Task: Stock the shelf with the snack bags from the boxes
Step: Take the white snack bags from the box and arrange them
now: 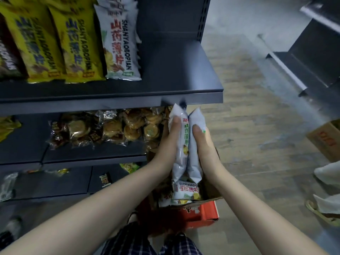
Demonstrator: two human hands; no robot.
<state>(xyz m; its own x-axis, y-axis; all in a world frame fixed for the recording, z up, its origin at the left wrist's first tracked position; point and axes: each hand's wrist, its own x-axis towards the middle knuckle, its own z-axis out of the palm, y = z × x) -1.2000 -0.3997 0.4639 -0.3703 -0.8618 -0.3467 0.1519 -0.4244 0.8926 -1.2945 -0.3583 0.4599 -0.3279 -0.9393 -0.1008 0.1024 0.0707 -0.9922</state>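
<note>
Two white snack bags [185,142] stand upright, pressed together between my left hand [168,144] and my right hand [206,150], just below the front lip of the dark shelf [176,70]. Under them an open cardboard box [211,192] holds more white bags [185,192]. On the shelf above, a row of matching white bags [119,43] stands next to yellow bags [77,46]; the shelf's right part is bare.
A lower shelf [82,153] carries clear packs of round pastries [114,127]. A red box [200,214] lies under the open one. Another cardboard box [329,140] sits at the right on the wooden floor, near a second person's foot [322,212].
</note>
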